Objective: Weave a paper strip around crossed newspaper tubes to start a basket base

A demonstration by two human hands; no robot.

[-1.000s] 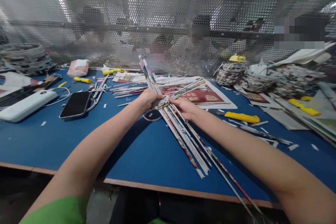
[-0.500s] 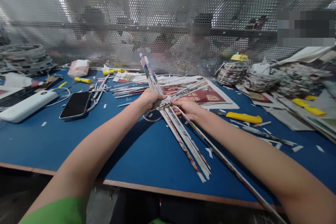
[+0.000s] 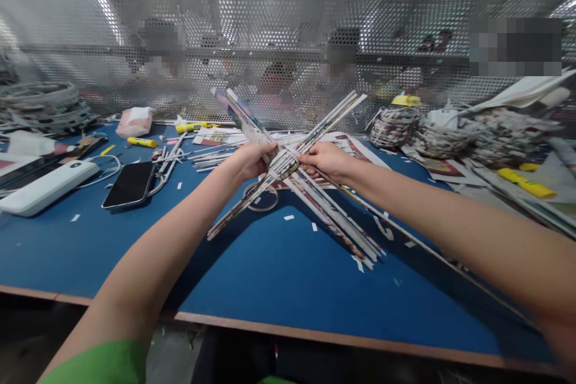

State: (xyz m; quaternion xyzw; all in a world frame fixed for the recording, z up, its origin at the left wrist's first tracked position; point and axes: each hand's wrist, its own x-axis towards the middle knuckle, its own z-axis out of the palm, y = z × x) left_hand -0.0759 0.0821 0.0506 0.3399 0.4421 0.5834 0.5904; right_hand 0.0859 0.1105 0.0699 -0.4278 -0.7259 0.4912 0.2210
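A cross of rolled newspaper sticks [image 3: 285, 163] is held up above the blue table, its two bundles crossing in an X. My left hand [image 3: 254, 161] grips it at the left of the crossing, thumb on top. At the right of the crossing, my right hand [image 3: 326, 161] pinches the cross together with one long paper stick [image 3: 405, 231], which trails down to the right under my forearm. Behind and below the cross lie more rolled paper sticks [image 3: 211, 159] and a printed newspaper sheet [image 3: 373, 157]. A thin ring [image 3: 261, 209] rests on the table beneath.
At left are a phone [image 3: 129, 185], a white power bank [image 3: 49, 187] and yellow glue sticks [image 3: 191, 126]. Woven paper baskets [image 3: 391, 127] stand at back right, and more [image 3: 42, 108] at far left. A yellow cutter [image 3: 526, 183] lies at right. A perforated metal screen [image 3: 279, 30] rises behind.
The cross has turned and tilted up, so both bundles now show as a wide X. The long stick has swung to the right with my right forearm. Both hands keep their grip.
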